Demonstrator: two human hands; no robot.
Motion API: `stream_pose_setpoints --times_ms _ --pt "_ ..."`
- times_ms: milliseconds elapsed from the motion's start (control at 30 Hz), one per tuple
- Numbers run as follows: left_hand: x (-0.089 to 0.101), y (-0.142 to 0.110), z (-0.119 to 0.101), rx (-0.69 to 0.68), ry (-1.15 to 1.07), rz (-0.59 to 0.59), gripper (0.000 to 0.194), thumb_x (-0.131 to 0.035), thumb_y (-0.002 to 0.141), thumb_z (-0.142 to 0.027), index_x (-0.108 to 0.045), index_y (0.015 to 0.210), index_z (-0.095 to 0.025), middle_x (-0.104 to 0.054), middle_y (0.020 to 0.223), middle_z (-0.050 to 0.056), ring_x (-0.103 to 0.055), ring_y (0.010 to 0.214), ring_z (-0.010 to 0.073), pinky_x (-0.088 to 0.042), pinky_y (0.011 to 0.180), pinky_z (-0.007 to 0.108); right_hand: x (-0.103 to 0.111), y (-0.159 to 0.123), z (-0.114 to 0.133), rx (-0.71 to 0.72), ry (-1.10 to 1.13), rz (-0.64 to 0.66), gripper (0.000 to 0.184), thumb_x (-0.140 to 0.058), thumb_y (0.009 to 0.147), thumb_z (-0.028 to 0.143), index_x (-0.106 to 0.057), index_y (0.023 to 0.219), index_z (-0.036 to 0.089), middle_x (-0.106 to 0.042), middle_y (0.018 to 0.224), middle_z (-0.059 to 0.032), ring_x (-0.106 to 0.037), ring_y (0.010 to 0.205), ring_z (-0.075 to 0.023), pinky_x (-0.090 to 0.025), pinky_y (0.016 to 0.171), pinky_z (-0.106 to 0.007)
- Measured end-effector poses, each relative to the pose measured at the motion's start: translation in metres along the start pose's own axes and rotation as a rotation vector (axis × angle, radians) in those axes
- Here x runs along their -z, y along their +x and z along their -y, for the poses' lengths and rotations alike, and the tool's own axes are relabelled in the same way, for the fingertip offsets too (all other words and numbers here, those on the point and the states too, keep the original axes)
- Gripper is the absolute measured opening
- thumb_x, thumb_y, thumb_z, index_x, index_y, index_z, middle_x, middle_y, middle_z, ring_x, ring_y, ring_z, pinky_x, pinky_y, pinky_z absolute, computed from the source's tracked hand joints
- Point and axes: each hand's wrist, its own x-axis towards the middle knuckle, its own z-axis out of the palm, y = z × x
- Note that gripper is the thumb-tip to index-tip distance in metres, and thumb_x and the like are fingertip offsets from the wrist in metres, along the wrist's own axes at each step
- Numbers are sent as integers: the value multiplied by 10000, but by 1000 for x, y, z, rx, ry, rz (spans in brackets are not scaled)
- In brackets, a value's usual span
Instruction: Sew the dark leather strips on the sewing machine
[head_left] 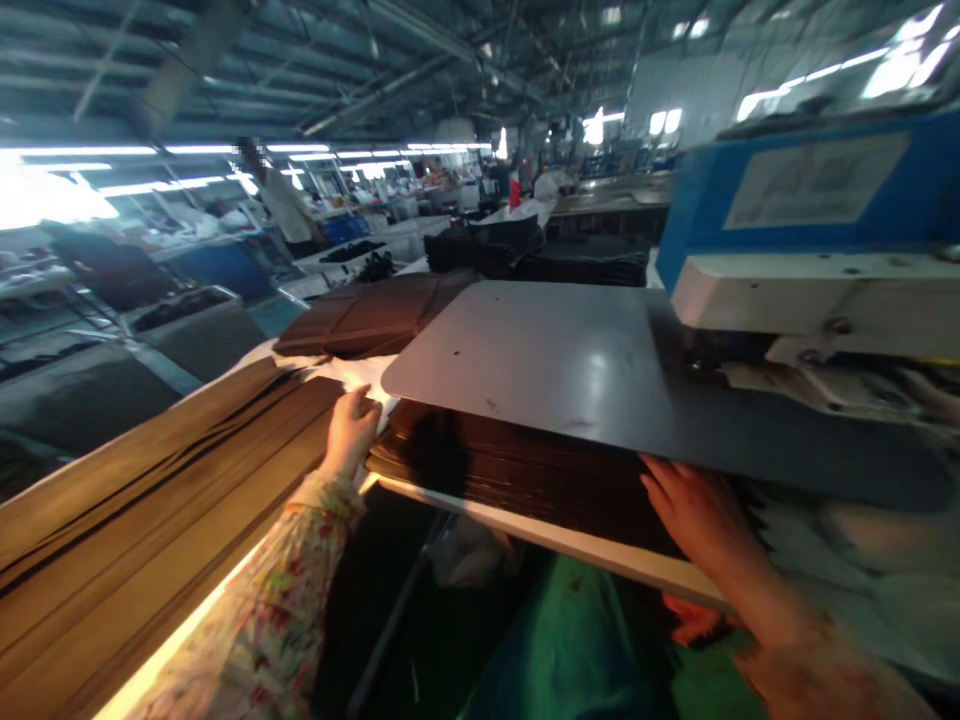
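My left hand (352,428) is in a gap between a long stack of brown fabric pieces (225,480) and a flat grey metal plate (540,350). Its fingers are loosely bent and a little apart, with nothing visible in them. Under the plate lies a stack of dark fabric pieces (540,485) on a pale-edged shelf (525,530). My right hand (694,510) reaches to the plate's front edge, fingers stretched out beside the dark stack; the fingertips are partly in shadow beneath the plate. I see no piece gripped there.
A blue and white sewing machine (810,220) stands over the plate at right. Folded dark brown fabric (375,315) lies behind the plate's left end, with black fabric piles (540,250) farther back. A person (289,210) stands at the far left among worktables.
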Motion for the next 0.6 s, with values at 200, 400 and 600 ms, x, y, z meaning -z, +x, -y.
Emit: stream_pose_setpoints --times_ms 200,400,600 --pt "11 -43 46 4 273 68 289 -423 758 -273 -587 971 -165 -589 965 56 -547 919 194 -433 834 294 -44 -46 -8 88 192 26 324 -375 828 306 -590 1052 212 -572 1129 -80 -559 973 -232 -472 827 -392" --pt "61 -21 89 165 558 62 357 -436 757 -376 -543 1013 -151 -522 1086 135 -486 1018 296 -408 821 409 -63 -57 -24 117 227 28 323 -389 808 280 -614 1033 227 -587 1127 -64 -579 975 -218 -511 788 -331" --pt "72 -5 100 147 649 279 289 -561 654 -391 -589 819 -156 -597 881 97 -574 841 243 -437 752 319 -69 -56 -16 184 210 -49 334 -359 814 247 -656 954 183 -643 1014 -91 -631 869 -193 -559 686 -278"
